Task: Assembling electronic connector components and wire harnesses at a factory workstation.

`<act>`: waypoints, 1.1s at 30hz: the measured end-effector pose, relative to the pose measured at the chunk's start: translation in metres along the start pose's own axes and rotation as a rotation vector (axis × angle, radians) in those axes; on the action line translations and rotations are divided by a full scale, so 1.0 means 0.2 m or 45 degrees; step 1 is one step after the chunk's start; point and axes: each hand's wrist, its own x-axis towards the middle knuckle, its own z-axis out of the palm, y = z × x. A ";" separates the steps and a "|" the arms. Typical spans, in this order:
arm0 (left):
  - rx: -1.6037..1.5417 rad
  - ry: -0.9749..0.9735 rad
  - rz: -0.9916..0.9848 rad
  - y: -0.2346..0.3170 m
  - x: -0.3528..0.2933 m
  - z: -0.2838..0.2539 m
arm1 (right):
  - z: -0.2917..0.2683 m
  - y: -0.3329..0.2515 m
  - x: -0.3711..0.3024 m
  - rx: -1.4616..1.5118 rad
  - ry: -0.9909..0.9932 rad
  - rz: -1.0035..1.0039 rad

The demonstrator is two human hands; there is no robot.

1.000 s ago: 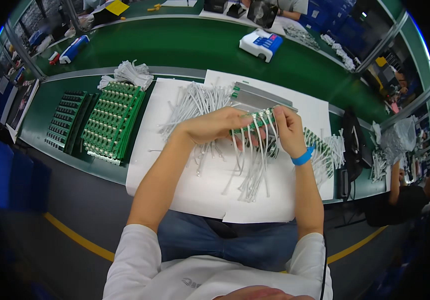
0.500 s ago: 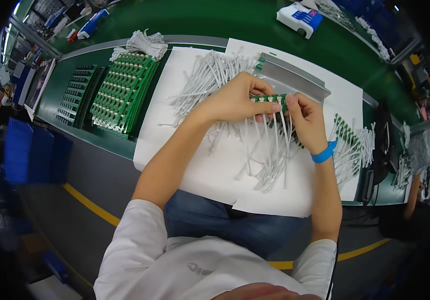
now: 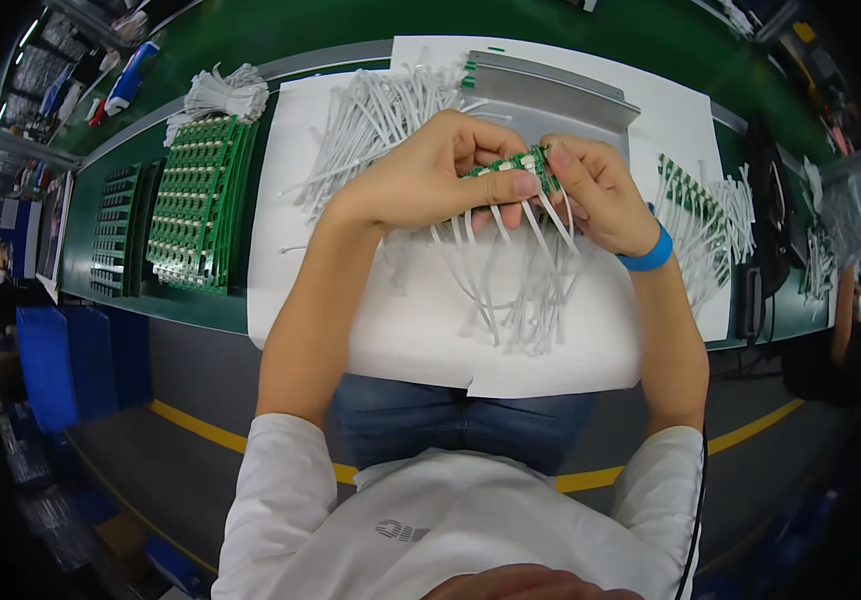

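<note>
Both hands are raised over a white sheet, with a strip of small green circuit boards between them. My left hand is closed round the strip's left and middle part, its thumb pressed along the front edge. At the right end, my right hand pinches the strip between thumb and fingers; exactly what its fingertips touch is partly hidden. White cables hang from the strip's small white connectors toward me. Beyond my left hand lies a heap of loose white cables.
A grey metal channel stands behind my hands. To the left are stacked green circuit board panels, a tied cable bundle and dark slotted racks. Board strips with cables lie at right. Blue bins stand lower left.
The view has shifted, so the bench appears higher and further left. The strip tilts more, its right end raised. My right hand has turned, its fingers now curled at the strip's end.
</note>
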 end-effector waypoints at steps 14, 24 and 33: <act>-0.501 -0.397 0.032 -0.09 -0.04 -0.12 | -0.06 0.05 -0.40 -1.008 0.804 0.318; -0.030 -0.397 -0.074 -0.01 -0.01 -0.06 | -0.07 0.04 -0.23 -1.045 0.530 0.343; 0.047 -0.143 -0.167 -0.07 0.05 -0.02 | -0.12 -0.05 -0.02 -0.607 0.206 -0.116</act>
